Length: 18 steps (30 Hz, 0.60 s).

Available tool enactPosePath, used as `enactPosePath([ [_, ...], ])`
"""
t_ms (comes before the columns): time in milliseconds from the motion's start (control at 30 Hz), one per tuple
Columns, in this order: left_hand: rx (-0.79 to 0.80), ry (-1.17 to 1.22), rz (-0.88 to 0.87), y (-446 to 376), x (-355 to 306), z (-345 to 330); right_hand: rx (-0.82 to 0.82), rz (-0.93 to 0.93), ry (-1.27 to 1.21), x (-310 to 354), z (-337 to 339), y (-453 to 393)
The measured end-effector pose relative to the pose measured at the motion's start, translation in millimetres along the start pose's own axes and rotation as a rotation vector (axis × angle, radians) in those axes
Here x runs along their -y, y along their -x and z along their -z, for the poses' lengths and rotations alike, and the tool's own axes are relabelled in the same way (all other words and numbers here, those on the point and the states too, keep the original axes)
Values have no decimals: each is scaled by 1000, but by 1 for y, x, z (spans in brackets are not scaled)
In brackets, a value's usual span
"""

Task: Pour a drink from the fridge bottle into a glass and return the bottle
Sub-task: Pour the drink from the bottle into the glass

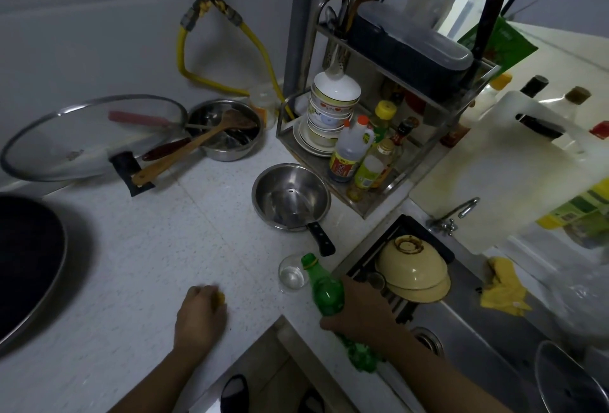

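Note:
A green plastic bottle (324, 290) is gripped around its middle by my right hand (362, 308). It leans with its uncapped neck toward a small clear glass (291, 272) that stands on the white counter (148, 264) beside the sink edge. The glass holds a little clear liquid at the bottom. My left hand (199, 317) rests on the counter to the left, fingers curled around a small yellow cap (220, 297).
A steel saucepan (291, 196) sits just behind the glass, its black handle pointing at it. A dish rack (369, 135) with bowls and sauce bottles stands at the back. The sink (461, 323) to the right holds yellow bowls (413, 272). A dark wok (26, 264) is at the left.

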<state>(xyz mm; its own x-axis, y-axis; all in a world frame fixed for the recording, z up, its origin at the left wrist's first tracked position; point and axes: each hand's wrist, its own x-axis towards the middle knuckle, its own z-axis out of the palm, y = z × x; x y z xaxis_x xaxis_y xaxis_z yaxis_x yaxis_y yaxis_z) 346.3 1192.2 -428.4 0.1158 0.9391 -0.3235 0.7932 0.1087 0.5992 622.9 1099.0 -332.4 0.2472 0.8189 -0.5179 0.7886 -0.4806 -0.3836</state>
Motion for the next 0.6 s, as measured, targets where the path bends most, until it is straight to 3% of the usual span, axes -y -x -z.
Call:
enactPosePath([
  [400,-43,115,-102,7,-21,44,-122,220,-252,33,-19,7],
  [600,-99,107,-216,19,-43,89,-33,283,-491,68,-33,8],
])
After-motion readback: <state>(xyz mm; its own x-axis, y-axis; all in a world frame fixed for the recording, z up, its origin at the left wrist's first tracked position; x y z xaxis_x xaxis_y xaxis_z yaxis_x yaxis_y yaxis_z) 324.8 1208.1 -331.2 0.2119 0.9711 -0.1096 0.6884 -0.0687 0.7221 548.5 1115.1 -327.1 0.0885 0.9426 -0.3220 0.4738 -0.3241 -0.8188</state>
